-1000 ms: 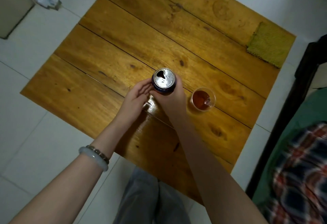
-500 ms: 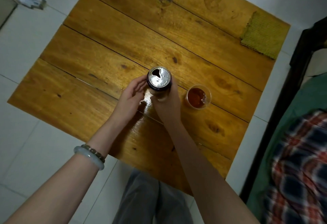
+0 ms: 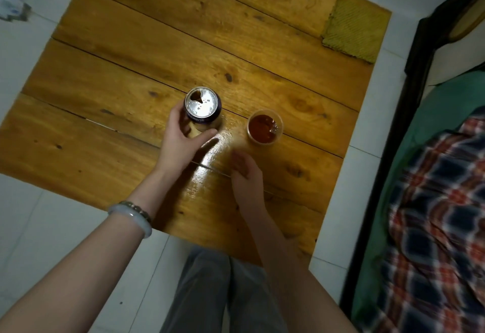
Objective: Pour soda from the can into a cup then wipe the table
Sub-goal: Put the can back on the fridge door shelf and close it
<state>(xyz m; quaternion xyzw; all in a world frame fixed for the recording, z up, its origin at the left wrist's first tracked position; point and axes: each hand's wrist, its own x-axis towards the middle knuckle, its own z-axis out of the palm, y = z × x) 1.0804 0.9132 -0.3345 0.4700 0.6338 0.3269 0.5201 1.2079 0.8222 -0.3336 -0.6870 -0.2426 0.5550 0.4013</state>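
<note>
**Fingers [image 3: 175,116] of L hand [image 3: 181,141] round the can [image 3: 202,104]; R hand [image 3: 248,175] loose**

L fingers and thumb curl round the lower body of the can, gripping it from the near-left side. R fingers [image 3: 237,158] are loosely curled and hold nothing. They hover over the tabletop [image 3: 126,59] near the cup [image 3: 265,127], not touching it.

Can is abt mid-tabletop, upright, seen from almost straight above. Silver lid w/ beads of liquid on it, mouth open and dark at the lid's far-left edge. Body is dark, navy or purple. The hand hides the base, so cannot tell if it rests on the wood.

A pale band of print runs round the body just under the rim. It is too small and blurred to read, so brand cannot be told.

Cup stands just right of the can, apart from it. Clear plastic, holding reddish-brown soda w/ a few bubbles at its right side. Wood betw. can, cup and hands shines; wet or only glare, cannot tell.

Yellow-green cloth [image 3: 354,28] lies flat at the far-right corner of the tabletop, well apart from can and cup. L wrist carries a pale bangle [image 3: 131,218].
</note>
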